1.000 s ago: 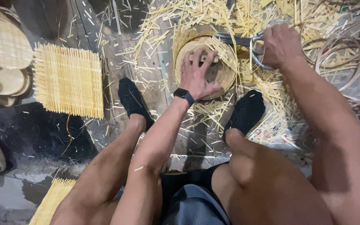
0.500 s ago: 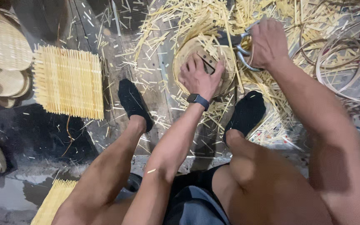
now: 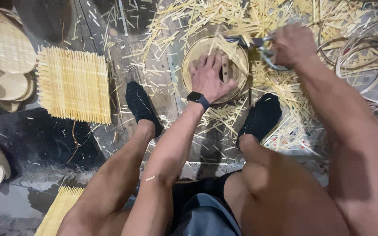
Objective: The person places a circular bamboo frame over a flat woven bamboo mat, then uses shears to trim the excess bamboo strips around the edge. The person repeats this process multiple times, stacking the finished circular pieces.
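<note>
Head view: a round woven bamboo tray (image 3: pixel 193 57) lies on the floor between my black-socked feet (image 3: pixel 141 107), my left hand (image 3: pixel 210 78) pressed flat on it, fingers spread. My right hand (image 3: pixel 292 44) is clamped on scissors (image 3: pixel 259 47) at its rim. Bamboo trimmings (image 3: pixel 281 91) lie around; a square woven mat (image 3: pixel 74 85) lies left.

left hand (image 3: pixel 209 78) presses a round woven tray (image 3: pixel 193 57); right hand (image 3: pixel 293 45) grips what look like shears (image 3: pixel 259 43).
</note>
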